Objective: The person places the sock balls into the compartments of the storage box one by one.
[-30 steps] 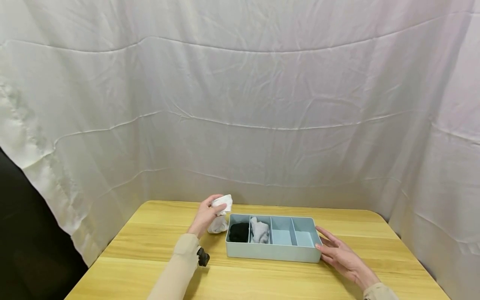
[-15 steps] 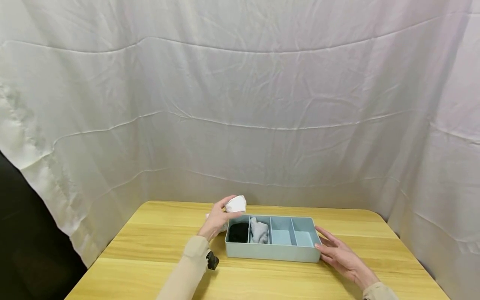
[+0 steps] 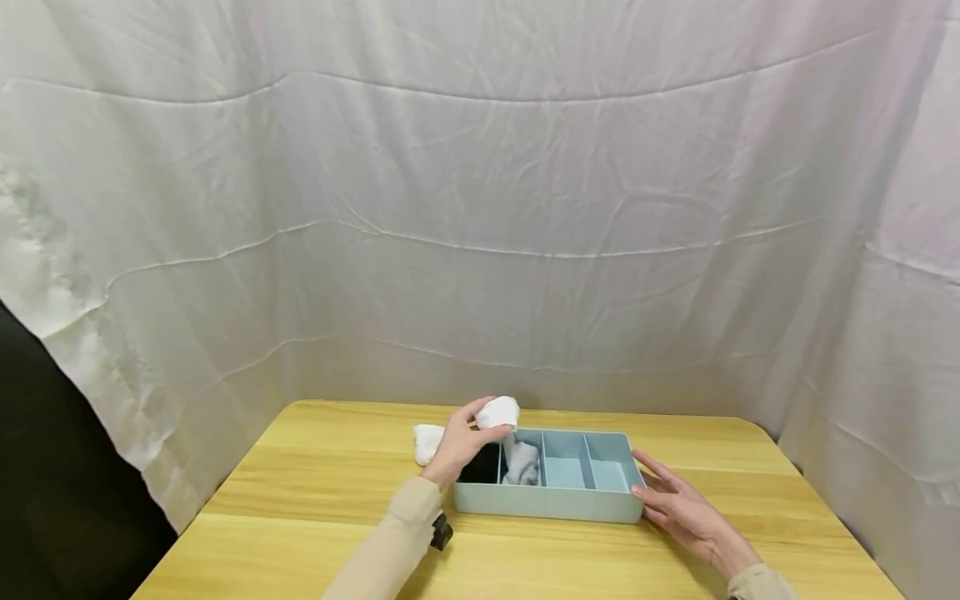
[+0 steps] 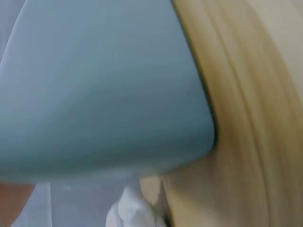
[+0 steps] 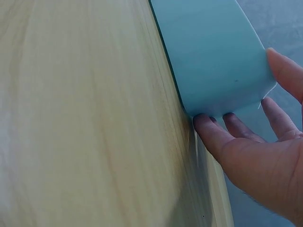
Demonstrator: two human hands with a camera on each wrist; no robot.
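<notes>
My left hand (image 3: 459,442) pinches a rolled white sock (image 3: 498,412) between thumb and fingers, above the left part of a pale blue divided box (image 3: 547,502). In its leftmost compartment lies a black sock (image 3: 480,467), partly behind the hand; a grey sock (image 3: 522,463) fills the one beside it. The two right compartments hold nothing. My right hand (image 3: 678,512) rests spread against the box's right end, fingertips (image 5: 202,122) touching the wall in the right wrist view. Box wall (image 4: 109,94) fills most of the left wrist view, hiding the held sock.
Another white bundle (image 3: 428,443), likely a rolled sock, lies on the wooden table (image 3: 300,483) left of the box. Pale curtains (image 3: 540,250) hang behind the table and along both sides. A black device (image 3: 442,531) sits at the left wrist.
My left hand has carried the white sock rightward, from beside the box to over its left compartments. The white bundle on the table shows again. The right hand has stayed put.
</notes>
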